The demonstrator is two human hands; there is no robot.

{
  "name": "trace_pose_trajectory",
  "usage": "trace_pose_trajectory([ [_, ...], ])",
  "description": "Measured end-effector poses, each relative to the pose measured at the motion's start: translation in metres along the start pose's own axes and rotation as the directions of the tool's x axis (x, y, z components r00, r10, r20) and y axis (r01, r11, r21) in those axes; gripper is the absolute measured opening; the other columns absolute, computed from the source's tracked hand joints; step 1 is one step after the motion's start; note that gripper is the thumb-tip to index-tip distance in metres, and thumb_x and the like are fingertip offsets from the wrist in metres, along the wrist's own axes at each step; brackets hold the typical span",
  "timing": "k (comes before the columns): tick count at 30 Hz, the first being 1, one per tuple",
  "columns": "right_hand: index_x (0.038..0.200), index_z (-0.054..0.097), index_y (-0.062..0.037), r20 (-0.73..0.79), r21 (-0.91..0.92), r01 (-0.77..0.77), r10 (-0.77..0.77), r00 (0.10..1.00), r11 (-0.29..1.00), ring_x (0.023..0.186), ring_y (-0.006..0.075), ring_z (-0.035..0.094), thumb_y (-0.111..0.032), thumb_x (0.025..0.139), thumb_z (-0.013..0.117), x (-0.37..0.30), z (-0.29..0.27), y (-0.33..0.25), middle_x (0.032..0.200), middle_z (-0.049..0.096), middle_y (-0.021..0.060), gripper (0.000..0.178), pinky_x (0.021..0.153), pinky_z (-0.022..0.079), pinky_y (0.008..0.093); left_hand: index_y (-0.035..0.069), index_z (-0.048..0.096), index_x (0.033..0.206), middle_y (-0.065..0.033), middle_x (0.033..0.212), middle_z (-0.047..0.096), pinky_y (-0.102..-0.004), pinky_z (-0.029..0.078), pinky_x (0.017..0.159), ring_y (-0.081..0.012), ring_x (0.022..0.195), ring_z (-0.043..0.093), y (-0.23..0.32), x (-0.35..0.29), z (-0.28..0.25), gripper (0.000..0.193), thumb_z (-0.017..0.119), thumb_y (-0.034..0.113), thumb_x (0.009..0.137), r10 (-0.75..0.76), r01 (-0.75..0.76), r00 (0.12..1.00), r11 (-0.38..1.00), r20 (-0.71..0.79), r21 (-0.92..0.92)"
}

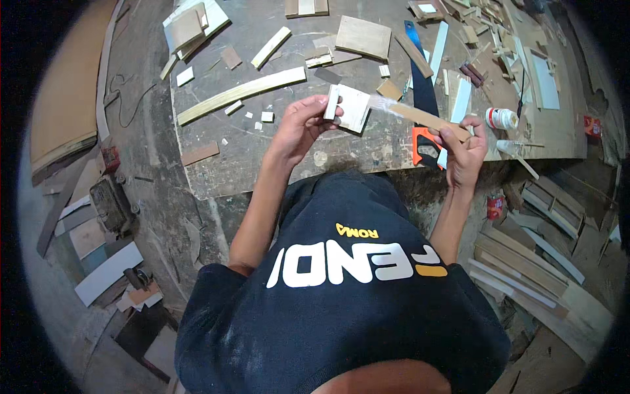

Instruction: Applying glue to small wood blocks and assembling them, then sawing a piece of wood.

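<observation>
My left hand (306,125) is closed round a small pale wooden block (354,108) with a narrow strip standing along its near-left edge. Between the fingers and thumb of my right hand (464,150) is a flat brown strip (420,116). White, paste-like stuff coats the strip's far end, which is at the block's right edge; whether they touch I cannot tell. Behind and below the strip lies a handsaw (423,79) with an orange and black handle. To the right of my right hand a white bottle (502,118) lies on its side.
A scuffed wooden workbench (262,164) is in front of me. On it are a long curved-looking batten (243,95), a square board (363,37), small offcuts and a scrap pile (499,46) at the right. Planks (525,269) lie on the floor at right, more boards (108,272) at left.
</observation>
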State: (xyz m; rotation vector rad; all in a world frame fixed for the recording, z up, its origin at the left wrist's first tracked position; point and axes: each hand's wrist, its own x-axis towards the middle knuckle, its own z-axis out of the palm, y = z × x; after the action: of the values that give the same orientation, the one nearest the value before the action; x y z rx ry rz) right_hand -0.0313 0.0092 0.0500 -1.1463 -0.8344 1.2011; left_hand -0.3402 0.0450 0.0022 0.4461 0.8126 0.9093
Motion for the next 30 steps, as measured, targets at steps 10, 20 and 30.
trace_pose_trajectory([
  [10,0.094,0.058,-0.0026,0.257,0.151,-0.253,0.209,0.944,0.956,0.055,0.0141,0.063,-0.017,0.095,0.064,0.006,0.0,-0.014,0.074,0.065,0.0096,0.016,0.043,0.047,0.0217,-0.004,0.06,0.117,-0.0093,0.094,0.07,-0.0244,0.054,0.072,-0.0128,0.079,0.066,0.035,-0.037,0.067,0.033,0.055,0.022,0.099,0.16,-0.161,0.978,0.987,0.132,-0.007],
  [20,0.113,0.066,0.0078,0.262,0.0,0.159,-0.154,0.953,0.987,0.054,0.0079,0.042,-0.015,0.098,0.057,0.015,0.024,-0.041,0.073,0.051,0.004,0.028,0.048,0.041,0.0239,-0.006,0.06,0.117,-0.0112,0.091,0.07,-0.0235,0.055,0.068,-0.0134,0.076,0.067,0.039,-0.05,0.078,0.033,0.056,0.02,0.098,0.218,-0.208,0.965,0.974,0.146,-0.085],
  [30,0.109,0.071,0.0055,0.384,-0.392,0.614,-0.484,0.786,0.685,0.071,0.0131,0.057,0.001,0.082,0.071,0.017,0.037,-0.053,0.084,0.062,0.0085,0.028,0.06,0.043,0.023,-0.001,0.065,0.111,-0.0117,0.093,0.072,-0.0253,0.055,0.069,-0.0129,0.077,0.068,0.041,-0.055,0.086,0.026,0.057,0.02,0.099,0.277,-0.267,0.955,0.958,0.108,-0.099],
])
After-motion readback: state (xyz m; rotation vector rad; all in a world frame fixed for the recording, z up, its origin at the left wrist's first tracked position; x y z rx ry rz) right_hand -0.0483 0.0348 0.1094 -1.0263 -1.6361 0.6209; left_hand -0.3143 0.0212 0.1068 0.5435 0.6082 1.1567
